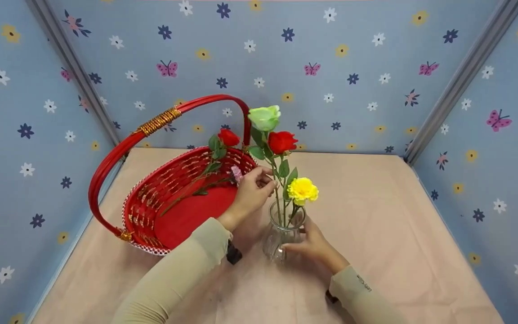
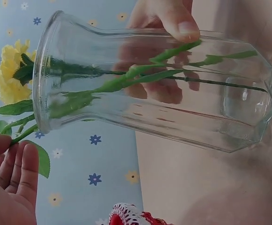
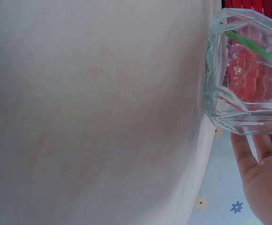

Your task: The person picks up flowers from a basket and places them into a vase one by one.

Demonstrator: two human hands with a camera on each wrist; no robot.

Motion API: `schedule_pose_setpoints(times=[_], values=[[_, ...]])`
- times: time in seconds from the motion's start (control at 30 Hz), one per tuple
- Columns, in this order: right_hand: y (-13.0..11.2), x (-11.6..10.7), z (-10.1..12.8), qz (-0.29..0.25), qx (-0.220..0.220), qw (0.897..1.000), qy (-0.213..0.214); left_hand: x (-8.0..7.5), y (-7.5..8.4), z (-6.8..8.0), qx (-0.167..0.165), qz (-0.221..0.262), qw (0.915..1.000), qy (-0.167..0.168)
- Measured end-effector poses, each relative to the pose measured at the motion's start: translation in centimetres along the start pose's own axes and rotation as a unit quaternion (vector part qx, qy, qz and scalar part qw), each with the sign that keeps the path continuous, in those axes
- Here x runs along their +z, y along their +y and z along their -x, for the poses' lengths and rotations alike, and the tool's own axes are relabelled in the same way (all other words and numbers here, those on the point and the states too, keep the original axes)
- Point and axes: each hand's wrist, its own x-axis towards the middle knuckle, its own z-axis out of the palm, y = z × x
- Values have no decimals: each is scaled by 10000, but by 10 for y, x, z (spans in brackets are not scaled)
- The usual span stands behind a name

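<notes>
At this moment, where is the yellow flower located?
In the head view, the yellow flower is right of centre, just above the mouth of the glass vase and lower than the green rose.

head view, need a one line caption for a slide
Left hand pinching a stem, right hand holding a glass vase of green, red and yellow flowers, beside a red basket.

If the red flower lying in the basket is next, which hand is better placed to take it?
Probably the left hand: it is nearer the basket and its red flower, though pinching a stem. The right hand grips the vase, farther from both.
</notes>
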Motion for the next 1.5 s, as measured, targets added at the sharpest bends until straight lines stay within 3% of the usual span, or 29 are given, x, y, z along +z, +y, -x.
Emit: schedule_pose_setpoints(times=[0.43,0.7,0.93,1.23,1.5], values=[[1,0,0,128,-62,9999,22,4,0,-9,4,-626,9954,-722],[0,2,0,152,-48,9999,58,8,-4,-12,81,-604,9886,-1379],[-1,0,1,96,-35,9999,31,2,-12,-14,14,-592,9802,-1889],[0,1,1,130,77,9999,49,-10,-20,-8,-172,-464,9786,-2000],[1,3,0,201,-159,9996,144,-24,-22,-3,-197,-518,9763,-2090]])
